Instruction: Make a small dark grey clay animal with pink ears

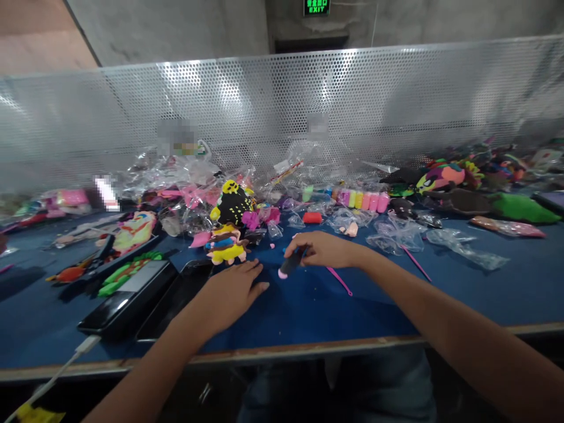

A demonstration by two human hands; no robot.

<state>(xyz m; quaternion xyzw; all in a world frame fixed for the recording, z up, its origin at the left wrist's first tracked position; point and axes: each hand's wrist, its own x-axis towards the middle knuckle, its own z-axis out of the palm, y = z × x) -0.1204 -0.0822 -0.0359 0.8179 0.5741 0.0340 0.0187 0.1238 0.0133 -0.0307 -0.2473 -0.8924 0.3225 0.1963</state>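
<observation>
My left hand [232, 292] lies flat on the blue table [308, 311], fingers stretched out and holding nothing, just below a small yellow and brown clay figure [225, 244]. My right hand [319, 249] is closed around a short dark tool [291, 264] with a pink tip that touches the table. A thin pink stick [339, 280] lies under my right wrist. A black and yellow clay figure [232, 204] stands behind the small one.
A phone [176, 299] and a dark slab with green clay strips [127, 282] lie at left, with a white cable [57, 376]. Clear plastic bags [396, 235], coloured clay tubs [363, 200] and clay figures [440, 178] crowd the back, before a perforated metal screen [282, 111].
</observation>
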